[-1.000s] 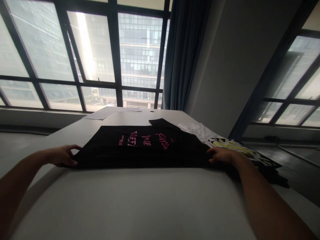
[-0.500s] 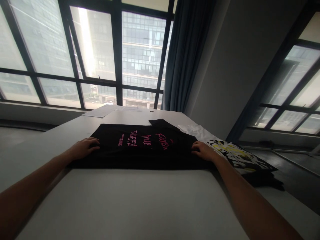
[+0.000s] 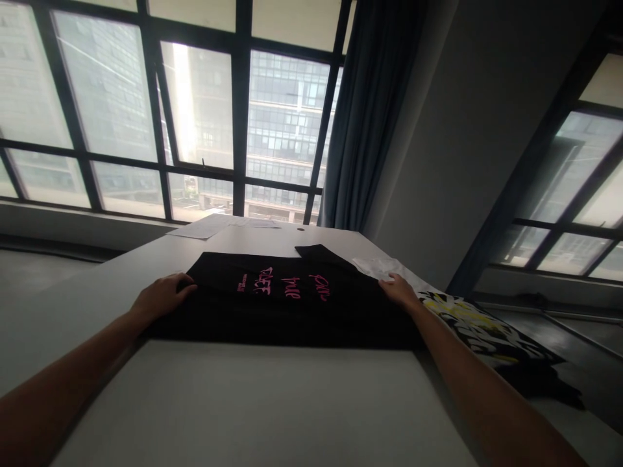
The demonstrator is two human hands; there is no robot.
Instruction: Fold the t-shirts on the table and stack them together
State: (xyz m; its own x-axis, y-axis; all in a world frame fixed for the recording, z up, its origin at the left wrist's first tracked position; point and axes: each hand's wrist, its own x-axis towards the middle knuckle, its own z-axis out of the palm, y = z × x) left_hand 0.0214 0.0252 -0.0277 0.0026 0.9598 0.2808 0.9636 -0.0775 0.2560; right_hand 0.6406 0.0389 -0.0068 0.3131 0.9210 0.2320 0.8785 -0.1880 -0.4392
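Your left hand point(image 3: 163, 295) lies palm down on the left edge of the black T-shirt point(image 3: 287, 301), fingers point(image 3: 182, 284) loosely spread and curled over the cloth; pressing, not pinching, as far as the view shows. Your right hand point(image 3: 399, 290) rests on the shirt's right edge, fingers extended flat toward the far corner; whether any cloth is caught under them cannot be told.

The shirt lies flat between the two hands, spread across the white table point(image 3: 272, 402), its near edge straight and parallel to you. Pink lettering point(image 3: 287, 285) runs across the middle, upside down from your side. A dark flap point(image 3: 316, 253) of the same cloth sticks out at the far right corner.

Just beyond the right hand sits a white garment point(image 3: 384, 267), touching or nearly touching the fingertips. Right of your forearm lies a black garment with yellow and white print point(image 3: 487, 327), hanging partly over the table edge. Sheets of paper point(image 3: 214, 226) lie at the far end, near the window point(image 3: 204, 130); a blue curtain point(image 3: 365, 110) hangs to the right.

Against half a second ago: both hands sit farther up the shirt's sides, the right one now near the far corner. One second ago both were at the near corners, left fingers hooked at the hem.
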